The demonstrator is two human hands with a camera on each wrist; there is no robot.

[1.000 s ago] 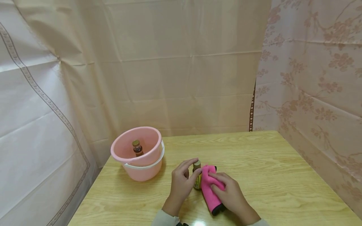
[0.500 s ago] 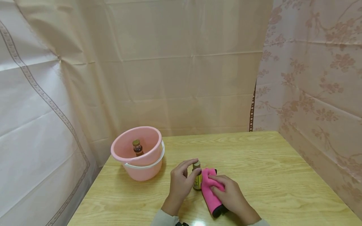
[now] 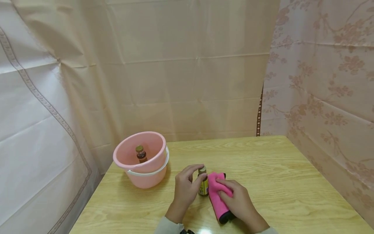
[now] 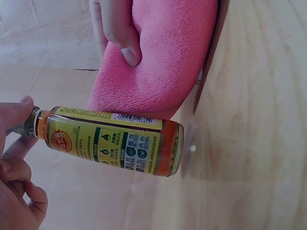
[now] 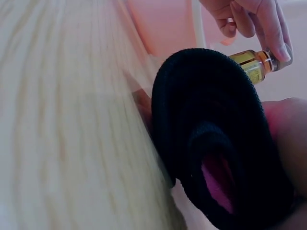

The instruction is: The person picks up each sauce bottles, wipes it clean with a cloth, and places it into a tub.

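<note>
A small glass oil bottle [image 3: 203, 187] with a yellow-green label stands on the table, its label and orange contents plain in the left wrist view. My left hand [image 3: 186, 188] pinches its cap [image 3: 202, 169] between thumb and fingers. Just right of the bottle, my right hand [image 3: 238, 198] grips a rolled pink towel [image 3: 216, 201] with black edging, thumb pressed into the pile. The towel lies close along the bottle's side; whether they touch I cannot tell. In the right wrist view the towel's black end [image 5: 216, 91] hides much of the bottle.
A pink bucket [image 3: 147, 180] with a white handle stands at the table's left. Inside it is a dark bottle [image 3: 141, 155] with a gold cap. The wood-grain table [image 3: 277, 175] is bordered by hanging cloths [image 3: 187, 81] at the back and sides.
The towel has dipped slightly toward me and come partly back up, beside the bottle. More of the bottle's yellow label shows than a second ago. The left hand keeps its pinch.
</note>
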